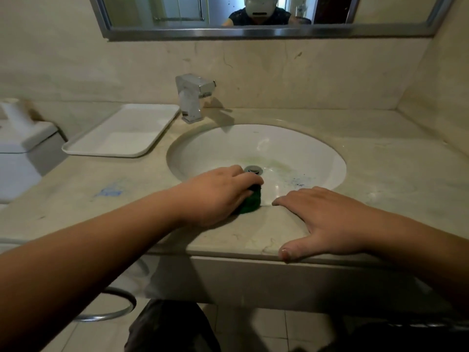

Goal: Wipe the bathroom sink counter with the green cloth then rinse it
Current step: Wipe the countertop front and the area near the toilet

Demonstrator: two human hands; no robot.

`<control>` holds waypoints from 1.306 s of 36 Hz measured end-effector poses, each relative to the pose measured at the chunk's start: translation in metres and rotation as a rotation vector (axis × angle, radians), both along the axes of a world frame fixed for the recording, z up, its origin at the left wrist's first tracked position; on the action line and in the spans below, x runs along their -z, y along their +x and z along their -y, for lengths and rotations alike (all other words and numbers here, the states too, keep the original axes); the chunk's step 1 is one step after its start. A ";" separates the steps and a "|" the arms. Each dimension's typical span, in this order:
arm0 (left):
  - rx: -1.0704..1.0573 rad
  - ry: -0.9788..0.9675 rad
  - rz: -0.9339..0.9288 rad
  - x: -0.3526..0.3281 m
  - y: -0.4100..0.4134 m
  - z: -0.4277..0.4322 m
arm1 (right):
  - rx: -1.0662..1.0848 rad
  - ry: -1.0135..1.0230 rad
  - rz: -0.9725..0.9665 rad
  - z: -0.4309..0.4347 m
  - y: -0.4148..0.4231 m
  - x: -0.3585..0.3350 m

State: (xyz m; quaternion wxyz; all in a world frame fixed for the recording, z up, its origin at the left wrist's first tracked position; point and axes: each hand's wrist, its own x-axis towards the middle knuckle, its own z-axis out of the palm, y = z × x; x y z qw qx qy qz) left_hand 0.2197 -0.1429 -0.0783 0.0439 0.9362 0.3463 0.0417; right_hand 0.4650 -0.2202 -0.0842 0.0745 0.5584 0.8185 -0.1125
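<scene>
My left hand (215,194) grips the bunched green cloth (250,203) at the front rim of the white sink basin (215,148), where basin meets the beige marble counter (380,168); most of the cloth is hidden under the fingers. My right hand (324,219) rests flat on the counter's front edge, fingers spread, thumb over the lip. Blue marks sit inside the basin near the drain (253,170), and a blue smear (109,191) lies on the counter at left. The chrome faucet (193,97) stands behind the basin; no water runs.
A white tray (121,133) lies on the counter at back left, beside a white toilet tank (28,143). A mirror (253,13) hangs above. Below the counter are a chrome ring (111,308) and a dark bag (167,326) on the tiled floor.
</scene>
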 end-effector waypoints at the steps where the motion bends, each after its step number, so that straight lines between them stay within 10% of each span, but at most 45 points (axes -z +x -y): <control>1: 0.019 0.018 0.030 -0.004 -0.007 0.004 | 0.007 -0.011 0.004 0.000 0.000 0.000; 8: 0.366 0.043 0.001 0.007 -0.037 0.051 | -0.025 0.043 0.009 -0.001 -0.001 0.001; 20: -0.163 0.045 0.132 -0.009 -0.041 0.006 | 0.064 -0.116 0.067 0.008 -0.011 -0.019; 37: -0.754 0.213 0.216 -0.008 -0.325 0.066 | -0.089 -0.050 0.090 -0.044 -0.156 -0.029; 47: -0.645 -0.112 -0.021 0.010 -0.315 0.041 | -0.051 -0.023 0.017 -0.047 -0.174 -0.008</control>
